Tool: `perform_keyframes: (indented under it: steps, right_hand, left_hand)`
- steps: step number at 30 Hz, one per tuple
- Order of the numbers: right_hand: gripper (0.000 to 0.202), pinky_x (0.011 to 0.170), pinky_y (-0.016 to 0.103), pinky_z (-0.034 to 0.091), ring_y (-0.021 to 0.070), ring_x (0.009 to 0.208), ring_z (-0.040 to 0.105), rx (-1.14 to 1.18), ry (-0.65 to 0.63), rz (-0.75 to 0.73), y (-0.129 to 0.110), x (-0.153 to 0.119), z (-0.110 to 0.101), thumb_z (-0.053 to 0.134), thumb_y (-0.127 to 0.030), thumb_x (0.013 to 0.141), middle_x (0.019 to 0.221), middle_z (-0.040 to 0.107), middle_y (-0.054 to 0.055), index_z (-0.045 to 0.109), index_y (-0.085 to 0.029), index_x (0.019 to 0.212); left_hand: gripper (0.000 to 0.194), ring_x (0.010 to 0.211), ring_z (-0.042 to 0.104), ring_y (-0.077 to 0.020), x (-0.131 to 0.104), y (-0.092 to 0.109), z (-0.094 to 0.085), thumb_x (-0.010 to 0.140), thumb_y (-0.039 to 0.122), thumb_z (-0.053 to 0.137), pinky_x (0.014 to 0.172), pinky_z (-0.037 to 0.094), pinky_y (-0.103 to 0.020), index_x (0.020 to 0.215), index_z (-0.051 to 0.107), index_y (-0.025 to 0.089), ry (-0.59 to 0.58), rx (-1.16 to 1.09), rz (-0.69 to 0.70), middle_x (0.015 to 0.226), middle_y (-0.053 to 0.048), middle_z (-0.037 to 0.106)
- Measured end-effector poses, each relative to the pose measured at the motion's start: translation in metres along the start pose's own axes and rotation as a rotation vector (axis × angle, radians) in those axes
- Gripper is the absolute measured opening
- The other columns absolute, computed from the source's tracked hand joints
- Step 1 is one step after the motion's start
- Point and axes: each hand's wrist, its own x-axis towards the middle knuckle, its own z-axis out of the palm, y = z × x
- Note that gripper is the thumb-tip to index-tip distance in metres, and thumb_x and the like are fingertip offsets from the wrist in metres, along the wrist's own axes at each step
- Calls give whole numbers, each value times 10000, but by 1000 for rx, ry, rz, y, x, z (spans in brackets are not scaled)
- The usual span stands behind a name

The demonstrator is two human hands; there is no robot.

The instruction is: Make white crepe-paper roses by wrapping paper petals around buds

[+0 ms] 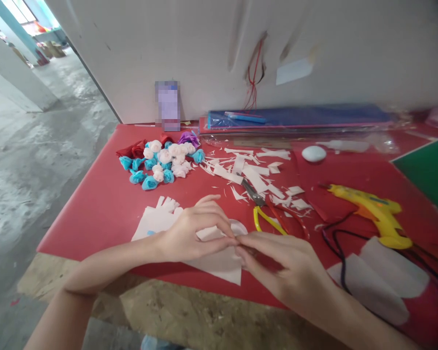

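Blue pen [245, 117] atop blue pack [314, 115]; red wires [253, 86] against wall [168, 43]; green board [430, 167] right.

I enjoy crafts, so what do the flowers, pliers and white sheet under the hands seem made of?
Flowers: matte, probably crepe paper or thin fabric, judging by the crinkled petals.
Pliers: greyish, slightly shiny metal head; bright yellow and red handles, likely plastic-coated.
White sheet: matte, perhaps paper, given its crisp corner.

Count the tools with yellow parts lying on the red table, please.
2: the glue gun at the right, and the pliers just beyond the right hand, their tip among the white paper scraps. Others could be hidden from view.
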Motion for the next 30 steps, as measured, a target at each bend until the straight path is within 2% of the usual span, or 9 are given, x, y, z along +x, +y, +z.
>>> perform_keyframes:
  steps: [6, 10, 13, 17, 20, 22, 25, 27, 30]
  right_hand:
    - [259, 546, 226, 484, 127, 591, 657, -398, 76, -199, 2, -10, 6, 349, -116, 896, 676, 697, 26, 602, -150, 854]
    - [301, 502, 227, 482, 120, 524, 643, -504, 129, -280, 5, -8, 7, 330, -65, 887, 621, 688, 30, 613, -124, 804]
    - [297, 484, 244, 487, 135, 497, 639, -550, 163, -338, 7, -7, 10, 350, -37, 866, 607, 689, 48, 623, -106, 773]
    - [192, 534, 243, 505, 142, 555, 657, -488, 184, -318, 12, -5, 14, 453, -63, 842, 678, 710, 58, 628, -112, 781]
    - [118, 551, 228, 500, 137, 554, 652, -376, 252, -257, 16, -2, 12, 538, -62, 795, 653, 704, 50, 630, -114, 741]
    - [134, 532, 209, 491, 125, 527, 641, -299, 262, -182, 19, 1, 9, 541, -64, 786, 625, 697, 39, 641, -119, 716]
    - [190, 503, 183, 479, 112, 522, 637, -146, 104, -43, 26, 4, 9, 524, -97, 792, 632, 702, 22, 669, -144, 679]
    - [227, 505, 178, 477, 112, 537, 639, -27, -122, 48, 31, 5, 14, 517, -105, 790, 642, 706, 12, 682, -165, 647]
    - [239, 593, 204, 497, 135, 645, 656, 92, -483, 128, 37, 3, 25, 523, -101, 772, 739, 718, 20, 700, -187, 637]
  left_hand:
    - [108, 622, 552, -93, -3, 0, 6, 743, 174, 596, 955, 365, -408, 652, 550, 137, 56, -205, -175, 638, 5, 597]
    - [131, 633, 514, -95, -2, 1, 8, 736, 191, 587, 770, 435, -303, 632, 526, 139, 51, -411, -434, 639, 11, 550]
    - [140, 627, 492, -95, -1, 1, 9, 735, 204, 576, 666, 409, -253, 627, 515, 139, 38, -474, -563, 641, 11, 536]
    - [145, 620, 485, -90, 0, -4, 7, 740, 203, 564, 641, 401, -239, 623, 500, 144, 70, -441, -561, 631, 18, 525]
    - [142, 631, 499, -88, 5, -11, -4, 747, 215, 575, 648, 420, -236, 644, 502, 149, 203, -292, -443, 644, 18, 535]
    - [114, 661, 523, -92, 8, -16, -15, 753, 205, 576, 663, 433, -237, 666, 527, 150, 230, -112, -344, 682, 7, 571]
    - [93, 694, 556, -98, 7, -26, -32, 779, 192, 552, 673, 449, -229, 702, 572, 145, 54, 177, -266, 715, -8, 613]
    - [125, 755, 568, -113, 1, -36, -40, 812, 200, 512, 707, 455, -241, 742, 598, 144, -114, 398, -211, 765, -25, 631]
    - [159, 776, 559, -139, -16, -53, -48, 830, 190, 482, 710, 441, -272, 792, 630, 146, -225, 494, -201, 803, -46, 638]
